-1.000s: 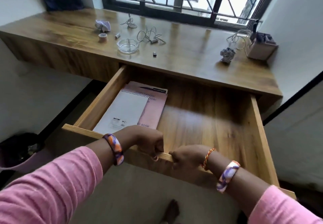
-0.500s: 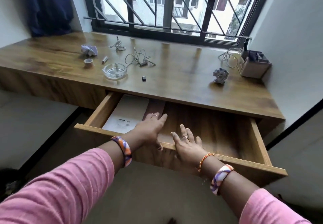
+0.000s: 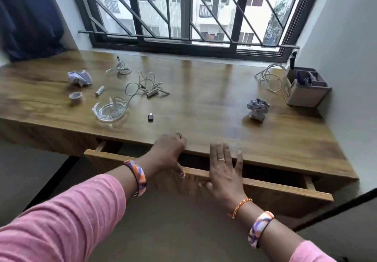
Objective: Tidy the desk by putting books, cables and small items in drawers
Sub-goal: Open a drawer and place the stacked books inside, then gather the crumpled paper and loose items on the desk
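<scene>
The wooden drawer [image 3: 265, 188] under the desk [image 3: 204, 102] stands only a narrow gap out; its contents are hidden. My left hand [image 3: 167, 153] rests on the drawer's front rim with fingers curled at the desk edge. My right hand [image 3: 224, 167] lies flat on the rim, fingers spread. On the desk lie a tangled grey cable [image 3: 144, 87], a smaller white cable [image 3: 120, 68], a third cable [image 3: 269, 78] at the far right, a small black adapter [image 3: 150, 117], a tape roll [image 3: 76, 97] and a little silver tube [image 3: 100, 90].
A glass ashtray [image 3: 110, 109] sits near the desk's front left. Two crumpled paper balls [image 3: 79, 77] [image 3: 258, 109] lie left and right. A beige organiser box [image 3: 304, 90] stands in the right corner by the wall. A barred window and a dark curtain back the desk.
The drawer has slid in from wide open to a narrow gap, hiding the notebooks. Both hands went from gripping its front edge to pressing on the rim.
</scene>
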Demonstrator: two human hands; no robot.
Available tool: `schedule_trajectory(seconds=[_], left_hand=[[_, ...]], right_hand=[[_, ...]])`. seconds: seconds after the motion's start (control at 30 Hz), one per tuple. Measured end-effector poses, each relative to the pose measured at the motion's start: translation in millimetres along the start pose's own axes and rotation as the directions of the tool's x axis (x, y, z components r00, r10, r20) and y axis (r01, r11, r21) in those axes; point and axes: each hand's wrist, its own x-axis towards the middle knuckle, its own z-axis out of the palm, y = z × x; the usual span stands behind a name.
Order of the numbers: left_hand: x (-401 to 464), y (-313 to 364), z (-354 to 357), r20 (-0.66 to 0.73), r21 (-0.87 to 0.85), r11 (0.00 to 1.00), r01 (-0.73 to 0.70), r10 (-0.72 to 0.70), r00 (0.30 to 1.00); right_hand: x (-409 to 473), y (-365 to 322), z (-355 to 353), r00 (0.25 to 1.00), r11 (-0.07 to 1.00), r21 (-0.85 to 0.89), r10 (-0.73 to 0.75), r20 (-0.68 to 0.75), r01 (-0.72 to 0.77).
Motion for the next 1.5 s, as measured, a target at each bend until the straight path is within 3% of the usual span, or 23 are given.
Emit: schedule_trajectory(seconds=[0.1, 0.3, 0.4, 0.63, 0.8, 1.0, 1.07, 1.13, 1.23, 1.33, 1.5], left_hand=[[4.0, -8.0, 3.0, -0.041, -0.047, 0.999, -0.010, 0.008, 0.999], [14.0, 2.2, 2.0, -0.098, 0.147, 0.989, 0.006, 0.009, 0.995], [14.0, 1.4, 1.6, -0.027, 0.192, 0.981, -0.029, 0.034, 0.999], [20.1, 7.0, -2.9, -0.069, 0.206, 0.977, 0.052, -0.039, 0.997], [27.8, 21.7, -17.7, 0.001, 0.236, 0.969, 0.073, -0.075, 0.997], [55.0, 41.8, -43.3, 0.256, 0.363, 0.928, -0.077, -0.019, 0.967], [68.1, 47.2, -56.1, 0.405, 0.329, 0.933, -0.148, 0.003, 0.914], [89.7, 54.8, -59.8, 0.573, 0.189, 0.965, -0.182, 0.042, 0.818], [130.6, 70.8, -66.1, 0.702, -0.023, 0.991, -0.129, 0.108, 0.703], [176.4, 87.9, -85.0, 0.668, -0.078, 0.977, -0.200, 0.200, 0.717], [241.2, 108.9, -130.5, 0.571, -0.148, 0.929, -0.340, 0.361, 0.738]], right_hand=[[14.8, 0.9, -7.1, 0.999, 0.998, -0.061, -0.035, -0.034, 0.033], [41.7, 5.5, -6.8, 0.973, 0.970, -0.210, -0.158, -0.168, 0.121], [45.3, 8.0, -7.8, 0.958, 0.964, -0.222, -0.195, -0.210, 0.147], [46.2, 9.6, -12.4, 0.941, 0.961, -0.225, -0.218, -0.258, 0.161], [47.8, 13.3, -22.7, 0.942, 0.961, -0.172, -0.253, -0.222, 0.217], [57.0, 42.1, -53.3, 0.930, 0.928, 0.065, -0.363, -0.056, 0.366], [68.3, 58.7, -60.3, 0.922, 0.903, 0.265, -0.374, 0.096, 0.339], [82.1, 77.0, -64.1, 0.912, 0.858, 0.434, -0.376, 0.166, 0.275], [108.2, 108.8, -78.4, 0.930, 0.872, 0.447, -0.311, 0.195, 0.197], [135.7, 143.2, -96.5, 0.956, 0.898, 0.402, -0.255, 0.144, 0.179], [165.1, 194.3, -123.0, 0.990, 0.887, 0.461, -0.077, 0.116, 0.015]])
